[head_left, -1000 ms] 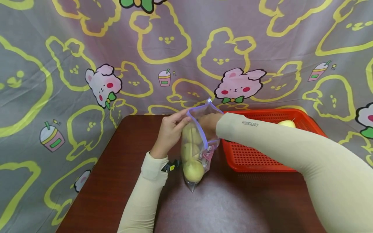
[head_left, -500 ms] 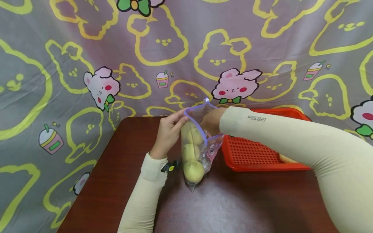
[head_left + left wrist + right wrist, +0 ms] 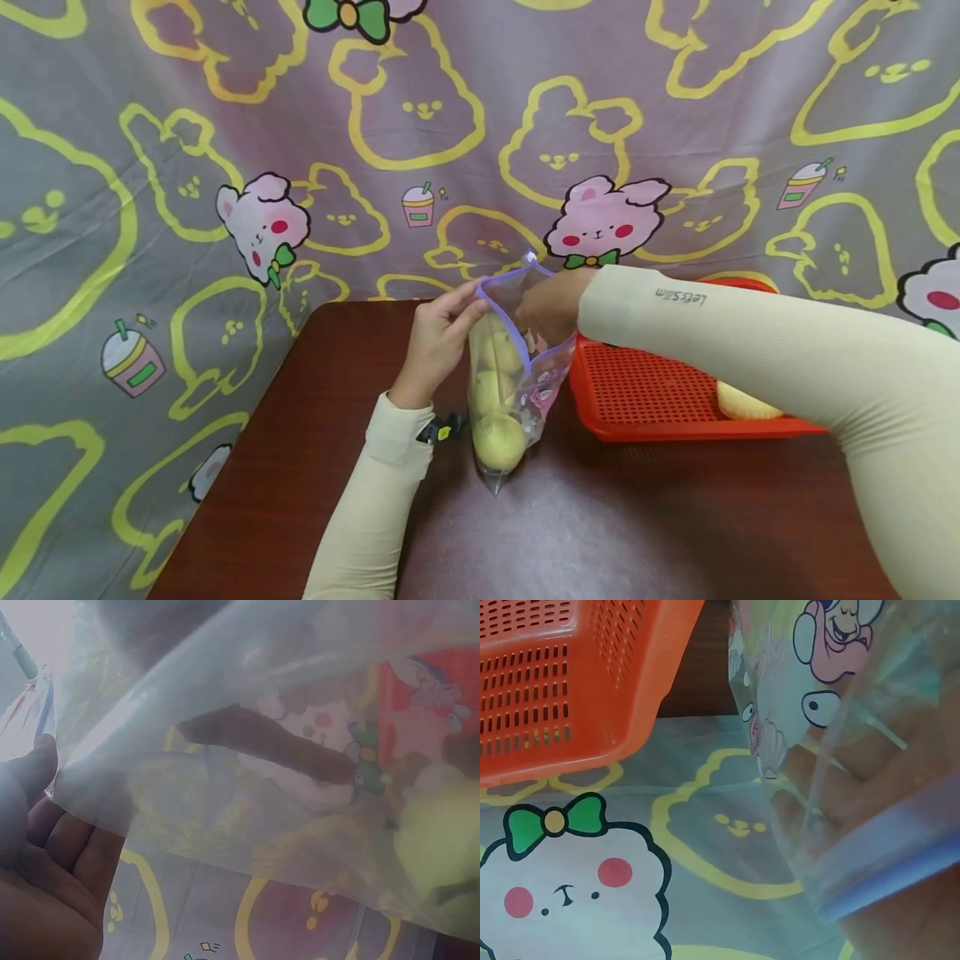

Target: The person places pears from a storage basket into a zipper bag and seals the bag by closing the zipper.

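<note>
In the head view my left hand (image 3: 442, 337) pinches the rim of a clear zip bag (image 3: 551, 387) between thumb and fingers. The bag hangs tall, its purple-edged mouth spread apart, and several yellow pears (image 3: 500, 442) are stacked along its left side. Inside the mouth is my right hand (image 3: 551, 304), partly veiled by the plastic. Through the film in the left wrist view, one of its fingers (image 3: 262, 742) extends away from a pear (image 3: 442, 840). The right wrist view has the fingers (image 3: 840, 780) behind the printed plastic, with no fruit showing between them.
A red slotted basket (image 3: 622, 432) stands right of the bag, a pear (image 3: 742, 402) lying in it near the front, partly under the right sleeve. The dark wooden table (image 3: 322, 417) meets a cartoon-printed curtain (image 3: 465, 108) at the back.
My right hand has drawn up and to the right within the bag's mouth. The forearm now covers the back basket pear and uncovers a front one. My left hand keeps its hold.
</note>
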Action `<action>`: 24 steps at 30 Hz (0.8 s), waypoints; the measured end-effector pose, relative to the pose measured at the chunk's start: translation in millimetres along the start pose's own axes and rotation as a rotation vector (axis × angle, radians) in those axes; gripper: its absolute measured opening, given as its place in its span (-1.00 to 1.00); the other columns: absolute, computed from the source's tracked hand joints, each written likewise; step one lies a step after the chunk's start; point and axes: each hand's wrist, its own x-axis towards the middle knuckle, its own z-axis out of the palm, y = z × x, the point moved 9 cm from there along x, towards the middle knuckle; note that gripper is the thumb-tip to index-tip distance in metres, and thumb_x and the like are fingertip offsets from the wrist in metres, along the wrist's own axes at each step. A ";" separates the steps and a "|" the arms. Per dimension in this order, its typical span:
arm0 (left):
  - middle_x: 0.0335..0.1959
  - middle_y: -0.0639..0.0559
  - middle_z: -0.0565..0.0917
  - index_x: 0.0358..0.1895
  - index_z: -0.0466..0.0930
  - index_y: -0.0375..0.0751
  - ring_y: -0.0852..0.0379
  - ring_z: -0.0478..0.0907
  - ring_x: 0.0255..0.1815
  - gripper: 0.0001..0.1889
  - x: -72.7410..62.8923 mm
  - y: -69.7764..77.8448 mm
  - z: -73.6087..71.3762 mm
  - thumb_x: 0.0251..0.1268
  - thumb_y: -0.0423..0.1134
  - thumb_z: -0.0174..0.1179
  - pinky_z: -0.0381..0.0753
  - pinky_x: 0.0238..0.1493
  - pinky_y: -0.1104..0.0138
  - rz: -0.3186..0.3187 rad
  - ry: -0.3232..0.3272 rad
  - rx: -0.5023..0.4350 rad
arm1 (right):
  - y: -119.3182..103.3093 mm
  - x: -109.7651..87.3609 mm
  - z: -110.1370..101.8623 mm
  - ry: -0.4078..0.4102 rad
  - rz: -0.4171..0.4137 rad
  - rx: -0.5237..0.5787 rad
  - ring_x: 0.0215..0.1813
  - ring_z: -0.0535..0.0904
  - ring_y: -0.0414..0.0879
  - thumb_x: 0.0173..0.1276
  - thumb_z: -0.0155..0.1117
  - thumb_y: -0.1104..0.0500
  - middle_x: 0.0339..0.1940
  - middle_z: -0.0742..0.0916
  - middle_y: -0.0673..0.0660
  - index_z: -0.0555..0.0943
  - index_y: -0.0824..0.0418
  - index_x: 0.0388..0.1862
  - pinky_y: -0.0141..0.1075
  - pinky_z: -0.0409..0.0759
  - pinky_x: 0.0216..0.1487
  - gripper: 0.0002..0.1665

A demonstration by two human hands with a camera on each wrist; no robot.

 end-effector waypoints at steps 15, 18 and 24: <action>-0.20 -0.30 0.70 0.04 0.61 -0.53 0.22 0.50 -0.42 -0.69 2.8 26.2 0.0 0.24 -0.49 0.25 0.42 -0.36 0.45 -0.042 0.007 0.015 | -11.5 -5.7 -13.5 0.088 -0.089 -0.037 -0.39 0.54 -0.13 0.15 0.38 0.25 -0.41 0.68 -0.06 0.72 0.04 -0.15 -0.26 0.57 -0.33 -0.73; -0.20 -0.32 0.70 0.03 0.60 -0.54 0.22 0.51 -0.41 -0.71 3.6 34.2 -0.8 0.25 -0.50 0.24 0.44 -0.35 0.44 -0.047 0.006 0.011 | -10.3 -7.8 -14.3 0.071 -0.060 -0.050 -0.39 0.54 -0.15 0.18 0.36 0.24 -0.42 0.67 -0.06 0.73 0.05 -0.11 -0.27 0.57 -0.34 -0.73; -0.18 -0.22 0.72 0.06 0.63 -0.45 0.26 0.56 -0.32 -0.69 2.0 14.5 0.6 0.26 -0.43 0.26 0.47 -0.29 0.44 -0.048 0.010 -0.005 | -10.3 -12.3 -19.2 0.078 -0.041 -0.043 -0.42 0.55 -0.17 0.19 0.35 0.21 -0.35 0.71 -0.05 0.75 0.06 -0.05 -0.30 0.58 -0.35 -0.68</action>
